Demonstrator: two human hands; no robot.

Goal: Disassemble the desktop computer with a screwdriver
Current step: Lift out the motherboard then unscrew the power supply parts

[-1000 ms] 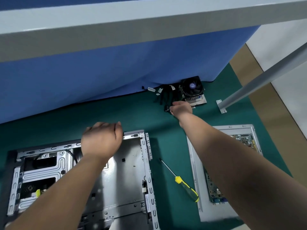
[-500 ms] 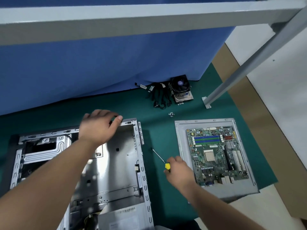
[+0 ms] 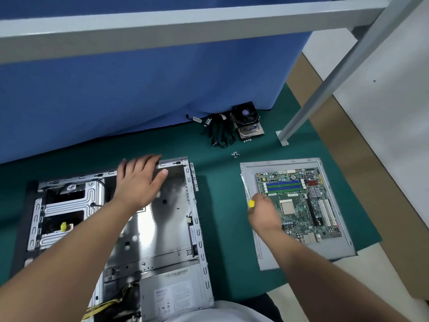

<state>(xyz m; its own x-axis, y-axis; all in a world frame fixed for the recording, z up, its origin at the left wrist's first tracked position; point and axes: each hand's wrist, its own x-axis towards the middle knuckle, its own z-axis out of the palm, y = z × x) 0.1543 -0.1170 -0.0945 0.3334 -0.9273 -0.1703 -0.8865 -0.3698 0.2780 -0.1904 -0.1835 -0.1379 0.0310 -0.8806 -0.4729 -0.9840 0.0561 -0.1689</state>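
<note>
The opened desktop case [image 3: 192, 205] lies flat on the green mat, its power supply [image 3: 171, 296] at the near end. My left hand [image 3: 139, 182] rests on the case's far rim with fingers spread. My right hand [image 3: 263, 212] grips the yellow-handled screwdriver [image 3: 250, 203]; its blurred shaft points up and left over the grey side panel [image 3: 262, 256]. The green motherboard [image 3: 301, 201] lies on that panel, just right of my right hand.
A CPU cooler with fan [image 3: 246, 122], a bundle of black cables [image 3: 220, 133] and several loose screws [image 3: 235, 154] lie at the back by the blue cloth [image 3: 139, 89]. A slanted metal frame leg [image 3: 325, 84] stands bolted at the right. The mat's edge [image 3: 362, 205] runs close beside the panel.
My right hand came back from the cables at the far side, took the screwdriver off the mat and lifted it rightward over the side panel. My left hand stayed on the case rim.
</note>
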